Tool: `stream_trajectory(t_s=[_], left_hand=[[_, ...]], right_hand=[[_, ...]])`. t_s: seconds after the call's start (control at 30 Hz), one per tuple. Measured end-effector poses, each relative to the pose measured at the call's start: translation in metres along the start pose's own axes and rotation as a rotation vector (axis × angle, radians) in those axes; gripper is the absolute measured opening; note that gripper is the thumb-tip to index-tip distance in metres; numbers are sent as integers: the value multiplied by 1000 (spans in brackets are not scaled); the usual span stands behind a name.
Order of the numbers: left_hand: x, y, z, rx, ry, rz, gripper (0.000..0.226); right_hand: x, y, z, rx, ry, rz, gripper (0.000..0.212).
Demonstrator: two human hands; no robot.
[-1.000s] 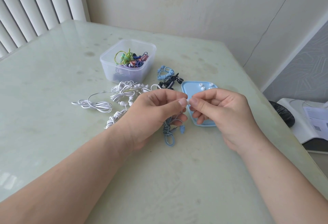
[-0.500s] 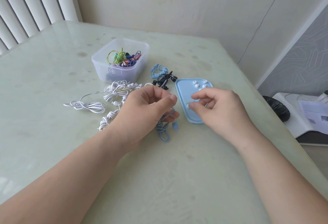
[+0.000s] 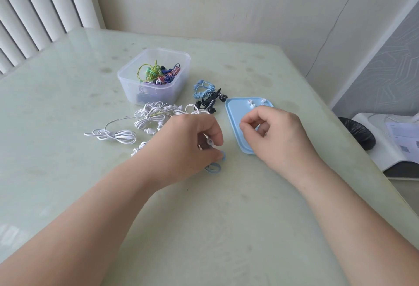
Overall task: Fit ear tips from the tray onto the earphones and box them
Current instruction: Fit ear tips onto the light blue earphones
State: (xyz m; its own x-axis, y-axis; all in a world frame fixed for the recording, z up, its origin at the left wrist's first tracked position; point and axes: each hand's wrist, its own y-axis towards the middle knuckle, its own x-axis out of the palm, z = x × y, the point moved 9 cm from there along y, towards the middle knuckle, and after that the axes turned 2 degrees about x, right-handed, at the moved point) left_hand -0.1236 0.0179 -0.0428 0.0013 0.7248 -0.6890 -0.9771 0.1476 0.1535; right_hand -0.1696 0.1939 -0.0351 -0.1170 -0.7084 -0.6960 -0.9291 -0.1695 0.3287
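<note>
Blinds (image 3: 34, 9) hang at the far left, behind a pale green table (image 3: 68, 86). Several bundles of white earphones (image 3: 118, 135) lie loose on the table, left of centre, with more bundles just in front of the box.

The box (image 3: 136, 88) is clear plastic with no lid on it and stands beyond the white bundles. It holds a tangle of coloured earphones (image 3: 158, 74) in green, blue, red and purple.

The left hand (image 3: 181, 149) lies over the near end of the white bundles and hides part of them. Its fingers are curled, and thumb and fingertips pinch a small earbud (image 3: 209, 142). A loop of blue cable (image 3: 213, 168) shows on the table under that hand.

Right of the box lie coiled blue earphones (image 3: 204, 87) with black earphones (image 3: 210, 102) against them, just beside the tray's far left corner.

The tray (image 3: 233, 113) is light blue and shallow. Three white ear tips (image 3: 252, 105) lie at its far end. The right hand (image 3: 278, 136) is over the tray and covers its right and near parts. Its fingers are curled, with thumb and forefinger tips pressed together. Whether a tip sits between them cannot be told.

Off the table's right edge are a black round thing (image 3: 358, 134) and a white device (image 3: 385, 149) with paper on it.
</note>
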Motion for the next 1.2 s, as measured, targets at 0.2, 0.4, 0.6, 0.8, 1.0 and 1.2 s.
stream_trajectory(t_s=[0.2, 0.4, 0.6, 0.8, 1.0, 1.2], left_hand=[[2, -1, 3, 39, 56, -41, 28], [-6, 1, -13, -93, -305, 85, 21], [-3, 3, -27, -275, -926, 121, 24], [4, 3, -9, -207, -1245, 57, 27], [5, 2, -13, -197, -1071, 70, 26], [13, 1, -10, -146, -913, 21, 21]], right_hand=[[8, -8, -6, 143, 419, -92, 10], [21, -16, -7, 178, 457, -212, 23], [24, -17, -6, 249, 579, -243, 16], [36, -18, -8, 282, 743, -320, 14], [30, -16, -10, 277, 817, -304, 21], [33, -17, -13, 242, 776, -312, 21]])
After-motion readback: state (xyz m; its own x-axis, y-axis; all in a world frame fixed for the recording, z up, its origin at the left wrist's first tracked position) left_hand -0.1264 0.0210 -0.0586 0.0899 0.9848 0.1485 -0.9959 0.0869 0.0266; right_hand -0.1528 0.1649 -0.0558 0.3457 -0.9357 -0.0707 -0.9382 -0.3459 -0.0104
